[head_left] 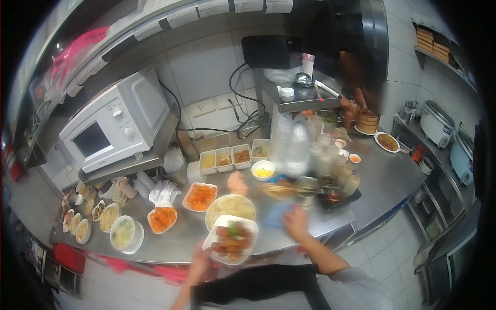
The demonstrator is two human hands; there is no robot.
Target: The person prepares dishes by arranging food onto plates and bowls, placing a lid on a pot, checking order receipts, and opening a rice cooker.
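Note:
My left hand [201,262] grips the edge of a white dish [250,251] at the counter's front edge. In the dish lie browned chunks of food [232,243] with a green garnish on top. Just behind it, partly covered, is a round bowl of pale food [230,208]. My right hand [295,223] is on a blue cloth [274,214] on the steel counter; both are blurred, and the fingers do not show sharply. Beyond the cloth are a bundle of light-brown sticks [279,189] and a pinkish lump [237,183].
Orange food fills two white dishes [200,197] [163,218] on the left, near several bowls. Sauce bottles [351,185] stand on the right. A microwave [116,119] sits on a raised shelf. At the far right end, another person's hands [351,111] are near a bamboo steamer [367,122].

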